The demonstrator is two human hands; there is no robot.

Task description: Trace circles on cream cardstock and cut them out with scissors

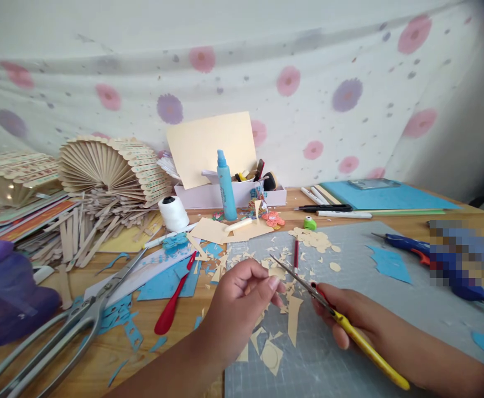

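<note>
My left hand (244,304) is closed, thumb and fingers pinching a small piece of cream paper (276,272) that is mostly hidden. Opposite it, my right hand (349,315) is wrapped round a pair of scissors with yellow handles (370,347). The slim blades look nearly together, and their tips point up and left, just beside the paper. Beneath both hands, cream paper scraps litter a grey cutting mat (349,365). Small cream paper discs (314,239) lie in a pile farther back, near a green paper punch (309,223).
Large metal shears (88,312) and a red plastic knife (175,298) lie at left. A blue glue gun (416,251) rests at right. A blue spray bottle (225,188) and a thread spool (173,214) stand behind. Craft-stick fans (104,166) occupy the back left.
</note>
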